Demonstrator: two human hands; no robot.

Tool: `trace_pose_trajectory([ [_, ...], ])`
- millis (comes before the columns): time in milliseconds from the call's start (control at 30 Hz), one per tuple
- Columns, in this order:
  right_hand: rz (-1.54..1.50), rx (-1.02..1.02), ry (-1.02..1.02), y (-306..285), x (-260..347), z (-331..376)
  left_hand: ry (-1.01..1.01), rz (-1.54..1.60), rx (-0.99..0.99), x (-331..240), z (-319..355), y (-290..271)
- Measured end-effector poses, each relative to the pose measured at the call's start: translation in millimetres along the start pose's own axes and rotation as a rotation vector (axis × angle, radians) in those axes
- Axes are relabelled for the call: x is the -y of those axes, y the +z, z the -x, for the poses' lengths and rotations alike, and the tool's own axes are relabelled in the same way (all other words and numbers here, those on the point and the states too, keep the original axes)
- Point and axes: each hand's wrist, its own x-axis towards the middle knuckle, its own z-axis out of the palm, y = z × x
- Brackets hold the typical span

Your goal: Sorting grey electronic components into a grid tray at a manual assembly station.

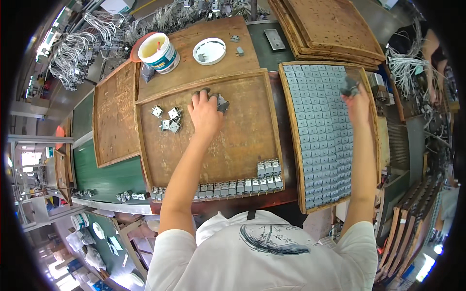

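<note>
My left hand [206, 112] is over the middle of a shallow wooden tray [238, 145], its fingers curled round small grey metal parts [222, 103]. Left of it in the same tray lies a loose cluster of small silver box-shaped parts [174, 114]. Similar grey-and-white parts [233, 187] stand in a row along the tray's near edge, with a few stacked behind at the right corner. Over the far right of a second wooden tray, my right hand [358, 104] is closed on a small bunch of grey pieces [349, 87]. Rows of flat grey square pieces [320, 126] fill most of that tray.
Behind the middle tray are a white bucket [159, 53] and a round white dish [209, 51]. A small metal tray [274, 40] lies right of them. Stacked wooden trays [335, 29] stand at the back right. Wire bundles [73, 53] hang far left. Another person's arm [431, 63] shows far right.
</note>
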Motion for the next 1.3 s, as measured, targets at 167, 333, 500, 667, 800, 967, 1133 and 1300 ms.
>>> trace_pose_trajectory([
  [167, 0.164, 0.259, 0.017, 34, -8, 120, 0.278, 0.2, -0.207, -6, 19, 17],
  [333, 0.252, 0.257, 0.087, 60, -9, 204, 0.053, 0.769, 0.01, -37, 55, -24],
  [500, 0.07, 0.527, 0.121, 80, 0, 264, -0.347, 1.784, 0.351, -55, 120, -55],
  [667, 0.758, 0.648, -0.241, 80, 26, 298, -0.249, 1.9, 0.389, -63, 164, -87],
  [800, 0.793, 0.641, -0.411, 80, 37, 313, -0.17, 1.839, 0.433, -59, 178, -100],
  [967, 0.897, 0.611, -0.709, 78, 41, 322, 0.099, 1.522, 0.408, -65, 185, -111],
  [1133, 0.984, 0.634, -0.738, 73, 35, 321, 0.074, 1.505, 0.399, -77, 193, -100],
  [1300, 1.066, 0.522, -0.821, 81, 24, 324, -0.009, 1.437, 0.353, -98, 191, -114],
])
